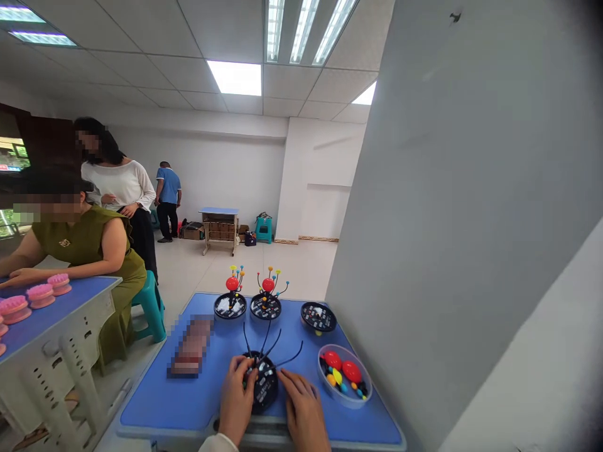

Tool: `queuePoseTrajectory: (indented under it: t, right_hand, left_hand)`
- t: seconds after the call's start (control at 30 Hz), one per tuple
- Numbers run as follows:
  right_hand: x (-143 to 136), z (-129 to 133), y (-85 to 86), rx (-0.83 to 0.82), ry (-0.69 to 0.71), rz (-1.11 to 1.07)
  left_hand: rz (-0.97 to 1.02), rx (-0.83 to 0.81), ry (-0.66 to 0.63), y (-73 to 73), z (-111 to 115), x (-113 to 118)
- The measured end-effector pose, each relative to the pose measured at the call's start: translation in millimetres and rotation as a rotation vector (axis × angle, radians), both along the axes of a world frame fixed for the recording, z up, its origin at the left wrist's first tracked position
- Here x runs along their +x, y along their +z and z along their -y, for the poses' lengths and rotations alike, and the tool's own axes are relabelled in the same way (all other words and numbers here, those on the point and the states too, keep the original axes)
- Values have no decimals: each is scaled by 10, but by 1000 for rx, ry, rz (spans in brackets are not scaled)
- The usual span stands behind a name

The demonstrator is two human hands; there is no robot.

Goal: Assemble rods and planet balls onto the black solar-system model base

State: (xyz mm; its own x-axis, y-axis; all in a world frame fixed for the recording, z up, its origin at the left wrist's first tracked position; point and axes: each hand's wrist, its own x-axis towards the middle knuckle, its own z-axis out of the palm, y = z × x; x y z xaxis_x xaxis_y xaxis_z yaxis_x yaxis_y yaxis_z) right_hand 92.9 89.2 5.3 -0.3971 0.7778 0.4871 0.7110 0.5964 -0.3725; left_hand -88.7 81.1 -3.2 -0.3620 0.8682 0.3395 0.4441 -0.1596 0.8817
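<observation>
Filling the right side of the view, a plain grey wall point(471, 188) rises beside a blue table point(188, 389) that runs out in front of the person. Off to the left stands a second blue-topped table point(42, 320) with pink round pieces point(40, 294) lined up on it; a seated person in an olive top point(89, 245) rests a forearm there, and two more people stand farther back in the room.

On the near table, a pixelated block point(191, 346) lies left of centre. At the far edge sit two finished models point(248, 295), each a black round base with a red ball and small coloured beads on thin stalks, and right of them a bare black base point(318, 316). Near the right edge, a clear bowl point(325, 382) holds red balls and small coloured beads.

Closest to the camera, another black disc base point(264, 384) lies on the table between both hands, with four thin black wires point(264, 342) curving up from it. The left hand point(237, 398) lies against the disc's left rim, fingers curled loosely over its edge and top. The right hand point(301, 405) rests on the table just to the disc's right, fingers extended toward the rim; it seems to touch the rim, though the small view does not settle whether it grips anything.
</observation>
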Motion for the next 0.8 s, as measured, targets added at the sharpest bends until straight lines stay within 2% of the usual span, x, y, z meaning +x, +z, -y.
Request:
queuePoseTrajectory:
  t: [0.2,0.33,0.43,0.5,0.6,0.67,0.8]
  right_hand:
    - [-74,-23,42,-55,-20,0]
    - [-74,27,33,-22,-96,-109]
    - [50,78,29,29,-123,-189]
    - [230,62,70,75,-154,-209]
    - [616,-79,245,95,-263,-206]
    - [873,-227,419,28,-300,-171]
    - [1158,-478,707,-127,-60,-11]
  left_hand:
    - [-42,-9,-24,-32,-40,-30]
    - [-76,-38,-42,-24,-62,-33]
    - [-88,-63,-56,-6,-74,-34]
    - [-93,-78,-60,5,-82,-36]
    - [-92,-100,-64,7,-92,-28]
    - [-85,-111,-63,-7,-94,-16]
    - [6,-71,-55,-105,-77,-38]
